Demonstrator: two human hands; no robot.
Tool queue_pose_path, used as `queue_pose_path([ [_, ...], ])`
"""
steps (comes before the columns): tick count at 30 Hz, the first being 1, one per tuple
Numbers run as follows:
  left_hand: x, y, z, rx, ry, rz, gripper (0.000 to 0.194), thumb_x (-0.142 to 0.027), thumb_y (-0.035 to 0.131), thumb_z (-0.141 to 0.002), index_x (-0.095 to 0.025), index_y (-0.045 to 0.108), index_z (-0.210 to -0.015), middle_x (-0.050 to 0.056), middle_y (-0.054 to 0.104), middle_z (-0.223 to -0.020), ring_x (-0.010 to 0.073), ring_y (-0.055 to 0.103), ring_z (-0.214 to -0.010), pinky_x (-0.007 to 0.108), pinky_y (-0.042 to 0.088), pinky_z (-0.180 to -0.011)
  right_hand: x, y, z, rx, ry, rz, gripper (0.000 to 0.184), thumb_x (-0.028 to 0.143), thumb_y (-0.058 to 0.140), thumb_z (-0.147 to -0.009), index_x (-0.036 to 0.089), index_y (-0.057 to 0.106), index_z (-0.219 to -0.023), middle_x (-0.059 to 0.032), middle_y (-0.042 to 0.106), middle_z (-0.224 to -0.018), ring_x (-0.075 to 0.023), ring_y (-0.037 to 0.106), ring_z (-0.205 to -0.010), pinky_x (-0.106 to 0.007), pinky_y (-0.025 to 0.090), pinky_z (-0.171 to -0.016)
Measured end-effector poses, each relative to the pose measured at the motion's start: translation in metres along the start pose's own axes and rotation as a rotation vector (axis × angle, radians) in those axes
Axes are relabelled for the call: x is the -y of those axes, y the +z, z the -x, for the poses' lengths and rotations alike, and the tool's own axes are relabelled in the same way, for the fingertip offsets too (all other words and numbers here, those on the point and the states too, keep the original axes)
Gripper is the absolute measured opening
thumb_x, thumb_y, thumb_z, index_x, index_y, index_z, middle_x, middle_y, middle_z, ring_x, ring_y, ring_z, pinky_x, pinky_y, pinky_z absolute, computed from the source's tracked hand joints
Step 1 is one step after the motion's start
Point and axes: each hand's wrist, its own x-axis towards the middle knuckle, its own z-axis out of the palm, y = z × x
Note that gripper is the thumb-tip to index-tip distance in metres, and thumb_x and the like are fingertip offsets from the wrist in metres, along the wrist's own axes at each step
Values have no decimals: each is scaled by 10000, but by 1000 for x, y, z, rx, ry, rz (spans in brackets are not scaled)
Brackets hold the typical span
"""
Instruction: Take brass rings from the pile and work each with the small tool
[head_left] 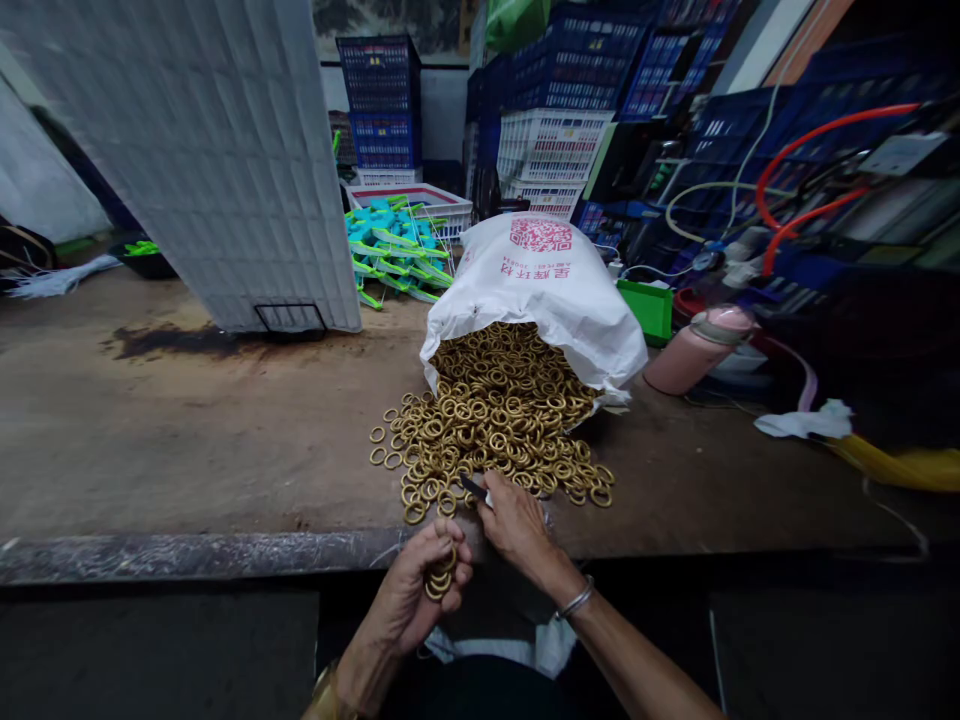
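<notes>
Several gold-coloured rings are gripped in my left hand (427, 578), which is closed just in front of the table's front edge. My right hand (517, 520) is closed around a small knife (473, 487), its dark blade pointing left over the near side of the ring pile. Most of the knife's handle is hidden by my fingers. A heap of gold-coloured rings (487, 430) spills onto the table from the mouth of a white woven sack (540, 280) with red print, which lies on its side.
A tall pale ribbed panel (247, 180) stands on the wooden table (187, 440) at left. Behind are turquoise and green plastic parts (397, 245) and stacked blue crates (384, 110). A pink bottle (694, 350), green bin (646, 310) and orange hose (772, 200) are at right.
</notes>
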Motion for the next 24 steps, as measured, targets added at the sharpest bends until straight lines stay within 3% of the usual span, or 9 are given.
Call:
queue_pose_path([
  [7,2,-3,-7,-64,33,-15,190,-284,646,-688,-129,537,-682,16,546,-673,84,514,-539,147,310,-366,-5,1,0,-21,-26,-25,135,131,454,-747,193,524,-843,-44,596,-844,-151,536,-757,-229,307,-630],
  [10,2,2,-8,-90,42,-61,226,-312,656,-676,-126,529,-660,-2,523,-636,73,497,-517,139,296,-356,-9,1,-3,-43,-10,-110,85,173,447,-772,193,526,-796,-23,580,-731,-138,514,-665,-225,300,-594],
  [14,6,8,-11,-163,102,-154,272,-364,661,-664,-153,492,-692,-33,501,-606,56,461,-466,130,283,-337,-16,1,-5,-28,13,-308,185,289,426,-800,188,504,-667,15,501,-579,-115,437,-551,-220,282,-532],
  [19,9,8,-18,-267,254,-352,341,-439,598,-707,-191,479,-908,-75,458,-518,51,400,-400,128,279,-334,-17,-2,4,51,-46,-672,182,295,462,-741,177,465,-603,49,420,-555,-91,385,-550,-201,304,-531],
  [24,6,12,-19,-276,227,-515,398,-479,571,-705,-172,485,-943,-90,424,-448,41,319,-342,136,239,-328,-10,-9,15,195,33,-894,252,362,511,-726,174,424,-582,64,353,-546,-72,320,-523,-194,292,-502],
])
